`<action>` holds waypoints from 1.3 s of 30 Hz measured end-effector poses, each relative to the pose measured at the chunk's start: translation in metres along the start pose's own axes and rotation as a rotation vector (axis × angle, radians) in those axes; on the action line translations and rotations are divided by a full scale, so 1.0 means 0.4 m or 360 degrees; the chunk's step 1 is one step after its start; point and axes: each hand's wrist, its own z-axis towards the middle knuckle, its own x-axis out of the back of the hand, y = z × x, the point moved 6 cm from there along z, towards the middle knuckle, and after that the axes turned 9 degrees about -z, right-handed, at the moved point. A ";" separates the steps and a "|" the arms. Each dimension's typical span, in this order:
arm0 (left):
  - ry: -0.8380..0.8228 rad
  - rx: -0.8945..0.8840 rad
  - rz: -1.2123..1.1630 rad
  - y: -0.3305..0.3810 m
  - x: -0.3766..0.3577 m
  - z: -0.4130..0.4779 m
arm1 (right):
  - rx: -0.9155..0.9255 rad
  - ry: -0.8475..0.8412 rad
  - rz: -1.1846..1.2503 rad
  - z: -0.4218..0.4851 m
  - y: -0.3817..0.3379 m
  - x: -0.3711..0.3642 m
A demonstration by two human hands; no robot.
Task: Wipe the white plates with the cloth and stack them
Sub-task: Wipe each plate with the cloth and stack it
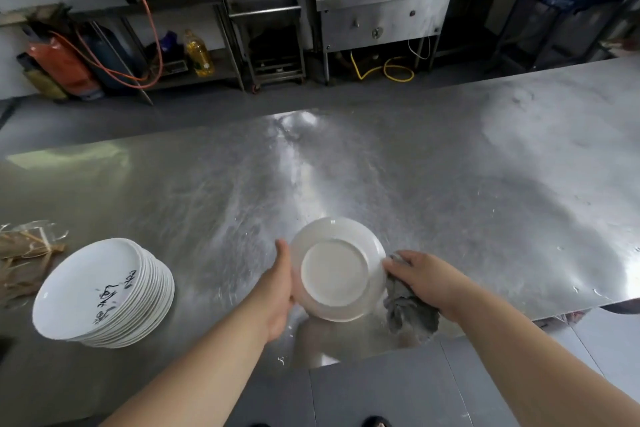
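Two bare hands are working at lower centre of the frame, over the near edge of a brushed stainless-steel table (450, 184).

1. Left hand (277, 291): it is gripping the left rim of a round white ceramic plate (334, 274). The thumb is lying along the rim; the fingers are hidden behind the plate.
2. Plate: it is being held clear of the table surface, with a dim reflection showing below it. The underside and its circular foot ring are facing up toward the camera; the eating face is pointing down and away. Being round, it has no long axis.
3. Right hand (420, 276): its fingers are curling around a crumpled grey cloth (408, 312), and the fingertips are meeting the plate's right rim.
4. Cloth: the loose part is hanging below the right hand, its long axis running from upper left to lower right.
5. Stack of white plates (104, 291): it is resting on the table at lower left, well apart from the held plate. The top plate is lying face up and carrying black brush marks.
6. Bundle of dry tan straw in clear wrap (24, 250): it is lying at the left edge, just beside the stack.
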 end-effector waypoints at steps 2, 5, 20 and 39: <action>-0.0133 0.0005 -0.0253 0.017 -0.017 0.031 | -0.0044 0.0027 0.0047 0.013 0.008 0.010; -0.0051 0.0016 -0.0298 0.022 -0.009 0.074 | -0.0028 0.0027 0.0228 0.029 0.023 -0.006; 0.0594 -0.0496 0.1945 -0.100 0.051 0.252 | -0.0178 0.0368 -0.0509 0.194 0.165 -0.112; 0.0440 -0.0752 0.2272 -0.005 0.112 0.239 | -0.0156 0.0496 -0.0573 0.126 0.036 -0.148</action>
